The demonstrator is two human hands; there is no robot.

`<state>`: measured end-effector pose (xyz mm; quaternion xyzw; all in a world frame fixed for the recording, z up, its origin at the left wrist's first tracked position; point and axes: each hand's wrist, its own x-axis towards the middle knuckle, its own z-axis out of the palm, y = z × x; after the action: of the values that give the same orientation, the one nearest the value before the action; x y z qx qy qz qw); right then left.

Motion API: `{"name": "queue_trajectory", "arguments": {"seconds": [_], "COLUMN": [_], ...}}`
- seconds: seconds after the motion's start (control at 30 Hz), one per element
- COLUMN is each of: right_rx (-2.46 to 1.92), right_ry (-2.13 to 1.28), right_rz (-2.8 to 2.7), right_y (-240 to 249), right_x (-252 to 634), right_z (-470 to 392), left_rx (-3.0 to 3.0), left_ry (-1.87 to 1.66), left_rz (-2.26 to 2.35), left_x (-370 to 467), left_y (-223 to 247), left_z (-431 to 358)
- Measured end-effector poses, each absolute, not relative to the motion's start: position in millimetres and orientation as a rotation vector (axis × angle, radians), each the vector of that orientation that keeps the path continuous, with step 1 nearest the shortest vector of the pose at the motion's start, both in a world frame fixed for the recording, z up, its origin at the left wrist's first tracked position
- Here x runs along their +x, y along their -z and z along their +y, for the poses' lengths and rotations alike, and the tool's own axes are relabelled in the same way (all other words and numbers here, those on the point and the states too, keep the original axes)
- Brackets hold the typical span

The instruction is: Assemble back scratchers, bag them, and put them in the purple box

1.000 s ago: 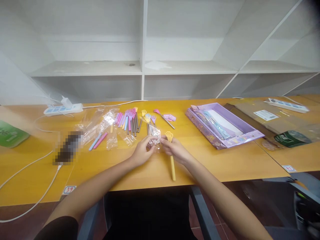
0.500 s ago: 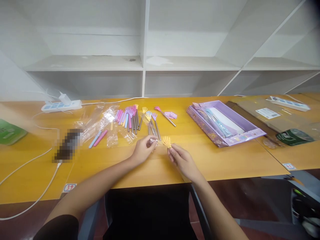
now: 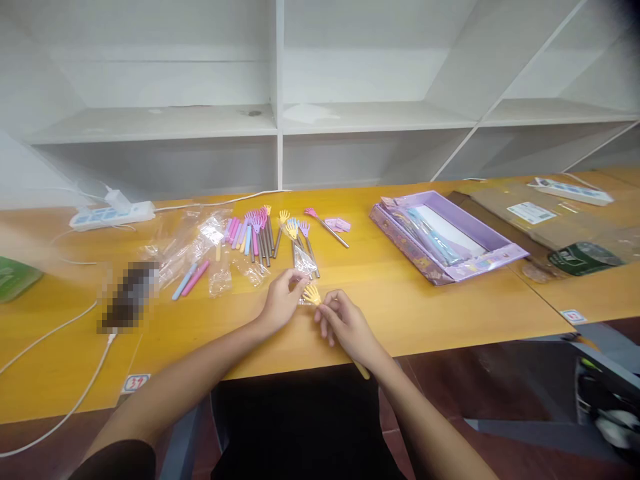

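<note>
Right hand [image 3: 345, 325] is closed around the stem of a yellow back scratcher [image 3: 313, 294], its little claw head poking out just above the fingers while the handle tip shows below the wrist, past the table edge [image 3: 450, 341]. Left hand [image 3: 281, 303] is pinched shut on a clear plastic sleeve [image 3: 304, 265], touching the claw head, so both grips meet right at that head. This scratcher looks light, thin and stiff, probably a telescoping metal stem with a plastic claw; the prongs seem the fragile bit, so the stem just below the head is the sensible place to hold, which is where the fingers sit. The sleeve is soft, crinkly and likely slippery. Just beyond the grip lies a row of more scratchers [image 3: 265, 230] in pink, blue and yellow, close enough to be nudged. Further left of the grip, loose bags [image 3: 193, 243]; well off to the right, a purple box [image 3: 445, 243]. Between the hands and the near edge the wood is bare, though that edge is very close under the right wrist.
</note>
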<state>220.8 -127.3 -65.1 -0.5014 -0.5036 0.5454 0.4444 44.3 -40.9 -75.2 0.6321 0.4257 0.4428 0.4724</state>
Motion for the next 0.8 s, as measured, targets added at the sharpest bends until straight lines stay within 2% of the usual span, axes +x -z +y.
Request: {"name": "queue_trajectory", "arguments": {"seconds": [0.23, 0.57, 0.8], "right_rx": [-1.323, -1.328, -1.292], "right_ry": [-1.198, -1.103, -1.07], "right_rz": [-1.346, -1.384, -1.356], "right_y": [61.4, 62.3, 63.2], "right_x": [215.5, 217.9, 222.4], "right_z": [-128.5, -129.8, -127.8], "left_rx": [1.561, 1.289, 1.364], "left_ry": [-1.155, -0.968, -0.905], "left_rz": [1.002, 0.884, 0.693], "left_x": [45.6, 50.8, 48.5], "left_y": [81.9, 65.2, 64.8], "left_z": [-40.2, -51.8, -52.1]}}
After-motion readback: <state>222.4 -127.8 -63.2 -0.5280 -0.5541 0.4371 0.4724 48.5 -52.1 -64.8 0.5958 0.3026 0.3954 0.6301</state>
